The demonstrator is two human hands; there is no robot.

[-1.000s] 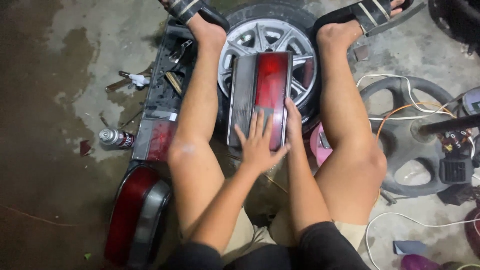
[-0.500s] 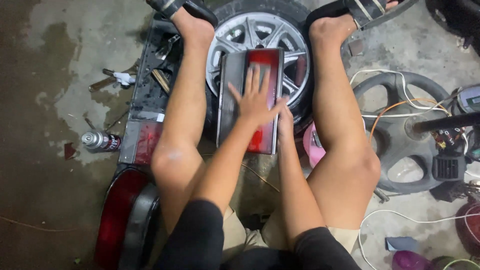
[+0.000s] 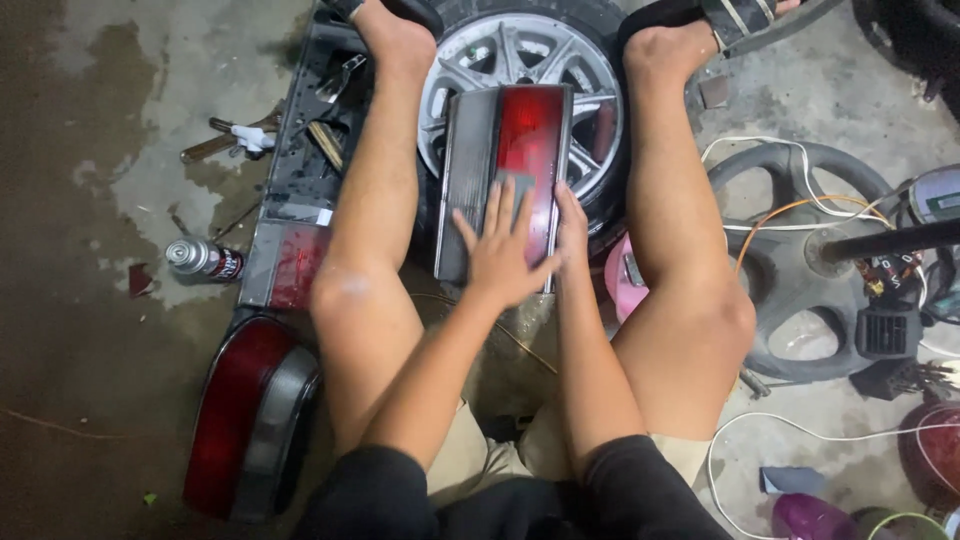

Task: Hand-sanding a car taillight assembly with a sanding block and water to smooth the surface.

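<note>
Since the earlier frame, the left hand (image 3: 503,250) has slid nearer along the tail-light lens (image 3: 505,170), fingers spread flat on it, pressing a small grey pad (image 3: 517,190). Right hand (image 3: 572,232) grips the lens's right edge. Lens leans on a wheel (image 3: 520,90) between the legs.

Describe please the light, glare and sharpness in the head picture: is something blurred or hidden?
Head view: even, soft light, no hard shadows; a pale sheen lies on the tail light and the wet floor; the left hand and right hand are sharp enough, no motion blur; the can is clear; corners darken, and the hands hide the lens's lower part.
</note>
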